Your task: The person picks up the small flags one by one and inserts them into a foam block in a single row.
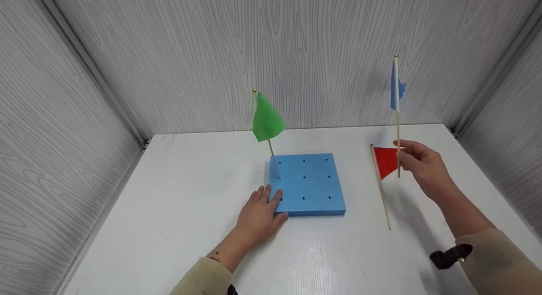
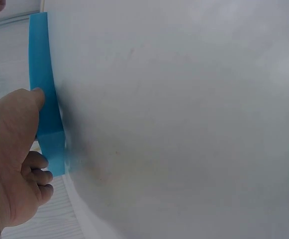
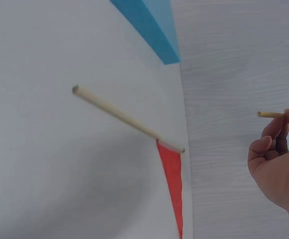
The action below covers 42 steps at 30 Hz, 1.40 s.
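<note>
The left hand (image 1: 259, 214) lies with straight fingers on the near-left corner of the square blue foam block (image 1: 309, 183), where a green paper flag on a wooden stick (image 1: 266, 119) stands planted. A red flag (image 1: 385, 161) lies on the white table (image 1: 169, 193). The right hand (image 1: 421, 166) pinches an upright blue flag (image 1: 396, 89) by its stick, well above the table

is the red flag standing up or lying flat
Lying flat: the red flag rests on the white table, its stick along the surface, right of the blue foam block.
</note>
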Available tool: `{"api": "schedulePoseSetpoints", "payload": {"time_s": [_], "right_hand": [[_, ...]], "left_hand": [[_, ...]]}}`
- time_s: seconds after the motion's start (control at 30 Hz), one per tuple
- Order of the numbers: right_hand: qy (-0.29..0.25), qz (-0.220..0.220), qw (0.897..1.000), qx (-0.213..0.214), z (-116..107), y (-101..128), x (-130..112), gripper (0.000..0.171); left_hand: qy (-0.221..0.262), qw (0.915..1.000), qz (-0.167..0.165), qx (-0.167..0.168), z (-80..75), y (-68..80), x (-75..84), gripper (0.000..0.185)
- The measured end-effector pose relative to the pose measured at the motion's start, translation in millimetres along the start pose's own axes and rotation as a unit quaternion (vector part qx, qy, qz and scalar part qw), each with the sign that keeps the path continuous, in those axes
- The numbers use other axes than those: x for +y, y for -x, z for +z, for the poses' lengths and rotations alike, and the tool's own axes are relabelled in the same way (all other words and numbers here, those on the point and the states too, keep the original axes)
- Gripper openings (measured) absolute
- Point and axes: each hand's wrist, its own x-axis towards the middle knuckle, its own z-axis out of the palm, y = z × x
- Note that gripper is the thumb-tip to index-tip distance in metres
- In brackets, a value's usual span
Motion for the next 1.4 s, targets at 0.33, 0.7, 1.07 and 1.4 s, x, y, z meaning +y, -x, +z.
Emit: {"api": "schedulePoseSetpoints", "payload": {"time_s": [0.33,0.7,1.07,1.4], "right_hand": [[-0.059,-0.063,0.996,-0.035,48.5,-2.9,-39.9,0.025],[-0.006,-0.100,0.994,-0.052,102.7,-14.8,-50.1,0.026],[0.029,-0.071,0.995,-0.068,142.4,-29.2,-32.8,0.019],[0.064,-0.053,0.994,-0.073,158.6,-34.1,-20.4,0.021]], "left_hand": [[-0.004,0.9999,-0.008,-0.007,-1.6,-2.4,4.4,0.072],[-0.004,0.9999,-0.011,-0.002,0.5,-2.1,6.0,0.071],[-0.006,0.9999,-0.013,-0.006,0.0,-2.0,12.4,0.072],[-0.008,0.9998,-0.016,-0.006,0.9,-3.8,14.8,0.072]]}}
